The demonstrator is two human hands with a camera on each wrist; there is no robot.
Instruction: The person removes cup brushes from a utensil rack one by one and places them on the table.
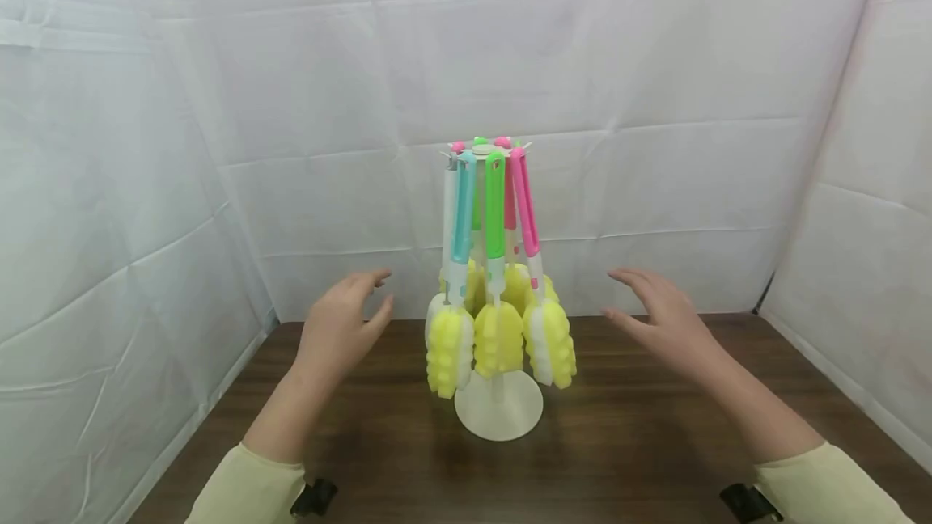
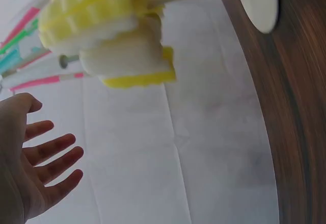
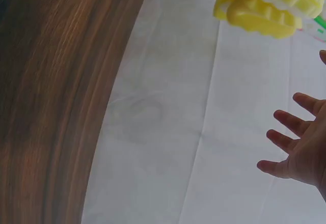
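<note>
A white rack [image 1: 498, 407] with a round base stands mid-table and carries several hanging sponge brushes [image 1: 495, 265] with blue, green, pink and white handles and yellow sponge heads [image 1: 498, 340]. My left hand [image 1: 342, 326] hovers open just left of the sponges, fingers spread, touching nothing. My right hand [image 1: 658, 310] hovers open to their right, also apart from them. The left wrist view shows the left hand's fingers [image 2: 48, 155] spread below the sponge heads [image 2: 107, 30]. In the right wrist view, the right hand's fingers [image 3: 295, 137] are spread near the sponge heads [image 3: 270, 5].
The dark wooden table [image 1: 626, 443] is enclosed by white sheeting [image 1: 619, 103] at the back and both sides. Bare tabletop lies on either side of the rack's base [image 2: 262, 2].
</note>
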